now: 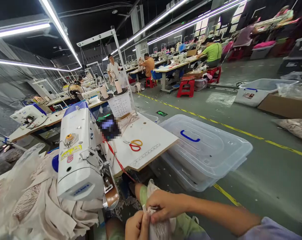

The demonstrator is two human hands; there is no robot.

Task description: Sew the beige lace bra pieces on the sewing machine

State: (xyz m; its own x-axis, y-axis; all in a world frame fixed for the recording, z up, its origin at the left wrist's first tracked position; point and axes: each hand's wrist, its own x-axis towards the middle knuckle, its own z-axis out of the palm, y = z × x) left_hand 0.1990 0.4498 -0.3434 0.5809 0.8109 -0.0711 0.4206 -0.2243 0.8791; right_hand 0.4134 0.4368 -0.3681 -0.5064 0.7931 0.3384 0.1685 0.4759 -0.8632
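both hands (151,216) on pale fabric (158,230); sewing machine (78,156) labels unreadable

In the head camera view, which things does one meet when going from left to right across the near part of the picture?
Heap of beige fabric → white sewing machine → scissors on the white table → clear plastic bin with blue handle → yellow floor line.

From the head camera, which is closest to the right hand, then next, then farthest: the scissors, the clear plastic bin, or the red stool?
Measured from the right hand:
1. Scissors, up on the sewing table.
2. Clear plastic bin, on the floor beside the table; nearly as close.
3. Red stool, far across the aisle.
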